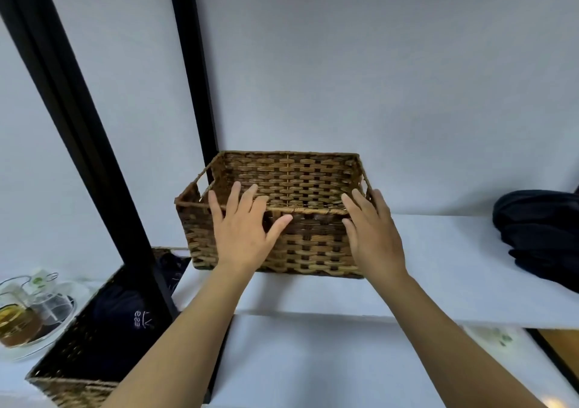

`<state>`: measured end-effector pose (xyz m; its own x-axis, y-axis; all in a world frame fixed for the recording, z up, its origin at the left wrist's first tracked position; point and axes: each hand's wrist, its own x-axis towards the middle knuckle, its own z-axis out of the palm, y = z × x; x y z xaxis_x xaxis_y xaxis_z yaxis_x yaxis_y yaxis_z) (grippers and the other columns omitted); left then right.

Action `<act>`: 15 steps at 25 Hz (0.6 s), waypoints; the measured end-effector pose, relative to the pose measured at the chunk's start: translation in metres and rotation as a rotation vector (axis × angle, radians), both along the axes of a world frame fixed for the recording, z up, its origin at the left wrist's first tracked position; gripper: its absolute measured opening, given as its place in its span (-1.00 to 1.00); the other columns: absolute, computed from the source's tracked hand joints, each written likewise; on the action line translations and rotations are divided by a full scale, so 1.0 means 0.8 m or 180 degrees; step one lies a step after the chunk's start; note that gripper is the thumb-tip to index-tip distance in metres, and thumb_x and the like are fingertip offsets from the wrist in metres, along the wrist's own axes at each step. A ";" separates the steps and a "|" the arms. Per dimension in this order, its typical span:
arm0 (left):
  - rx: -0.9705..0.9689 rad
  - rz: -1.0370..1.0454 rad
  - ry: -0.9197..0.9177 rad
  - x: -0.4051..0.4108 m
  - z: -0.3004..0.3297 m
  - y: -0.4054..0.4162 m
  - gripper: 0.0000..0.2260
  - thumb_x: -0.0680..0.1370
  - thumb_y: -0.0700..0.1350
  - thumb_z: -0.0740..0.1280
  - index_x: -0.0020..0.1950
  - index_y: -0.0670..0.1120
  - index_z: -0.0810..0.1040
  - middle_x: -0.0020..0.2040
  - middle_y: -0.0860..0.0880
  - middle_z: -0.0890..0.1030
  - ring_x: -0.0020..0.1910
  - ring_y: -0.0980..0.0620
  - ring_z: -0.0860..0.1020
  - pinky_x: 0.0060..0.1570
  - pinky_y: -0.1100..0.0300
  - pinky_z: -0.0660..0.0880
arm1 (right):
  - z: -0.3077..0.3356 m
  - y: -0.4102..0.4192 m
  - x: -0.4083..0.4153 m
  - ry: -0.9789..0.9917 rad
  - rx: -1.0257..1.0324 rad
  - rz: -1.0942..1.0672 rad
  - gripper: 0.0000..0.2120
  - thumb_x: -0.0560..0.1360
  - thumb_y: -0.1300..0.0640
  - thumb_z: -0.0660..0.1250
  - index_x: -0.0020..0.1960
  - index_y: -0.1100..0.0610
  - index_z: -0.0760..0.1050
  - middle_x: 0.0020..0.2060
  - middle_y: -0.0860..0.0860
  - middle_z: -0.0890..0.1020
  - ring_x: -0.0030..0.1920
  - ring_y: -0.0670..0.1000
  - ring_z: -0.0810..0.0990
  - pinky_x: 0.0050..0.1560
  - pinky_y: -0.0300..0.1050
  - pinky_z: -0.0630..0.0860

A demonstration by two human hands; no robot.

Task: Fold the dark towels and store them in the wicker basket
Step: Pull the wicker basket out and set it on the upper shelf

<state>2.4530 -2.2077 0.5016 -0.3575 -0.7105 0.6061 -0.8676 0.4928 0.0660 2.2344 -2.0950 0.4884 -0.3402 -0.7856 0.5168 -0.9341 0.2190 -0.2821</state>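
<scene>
Basket (313, 244) looks empty: likely light, stiff. Left hand (244, 229) and right hand (372, 232) flat on near wall, fingers spread. Grip side handles.

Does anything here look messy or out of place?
Only the dark towels at the right end of the white shelf: they lie in a loose, rumpled heap, not folded. The wicker basket sits upright and looks empty, with both hands open at its front.
</scene>
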 end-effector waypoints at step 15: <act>-0.0596 -0.2630 -0.0157 -0.292 -0.009 0.164 -0.50 0.62 0.19 0.17 0.45 -0.07 0.45 0.56 -0.08 0.35 0.60 -0.15 0.19 0.51 -0.30 0.14 | -0.011 0.156 -0.223 -0.0175 -0.0185 -0.0446 -0.64 0.66 0.04 0.24 0.43 0.06 0.47 0.52 -0.02 0.36 0.41 0.11 0.44 0.34 0.09 0.45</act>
